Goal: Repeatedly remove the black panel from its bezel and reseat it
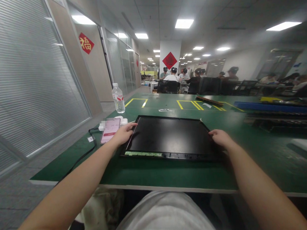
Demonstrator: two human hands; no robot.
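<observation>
A black flat display panel (173, 134) lies in front of me, with a green circuit strip (143, 153) along the left part of its near edge. My left hand (123, 133) grips the panel's left edge, thumb and fingers closed on the frame. On the opposite side my right hand (220, 138) is closed on the right edge, its lower fingers partly hidden. Close to my left hand lies a phone (111, 132) with a pink screen.
The green table (156, 174) carries a water bottle (118, 99), a black cable (87, 152), yellow tape marks, and a dark strip (209, 100). Blurred panels and a blue bar (265, 106) lie at right. Several people sit at tables farther back.
</observation>
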